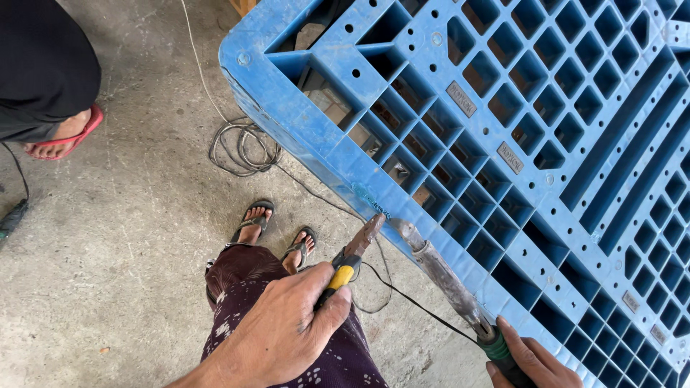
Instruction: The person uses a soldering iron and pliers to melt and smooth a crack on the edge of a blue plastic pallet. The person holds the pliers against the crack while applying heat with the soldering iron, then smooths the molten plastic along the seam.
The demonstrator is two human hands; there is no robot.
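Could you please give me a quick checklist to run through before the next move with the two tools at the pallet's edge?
1. Left hand grips the yellow-handled tool firmly: ok.
2. Right hand holds the green-handled iron by its handle, away from the metal shaft: ok.
3. Both tips meet at the marked spot on the blue pallet rim: ok.
4. The black cord running from the iron stays clear of the tips: ok, it hangs below them.
5. Sandalled feet are out from under the tips: not ok, they are close below.
6. The iron is hot: cannot tell.
7. The coiled wire on the floor is out of the walking path: not ok.
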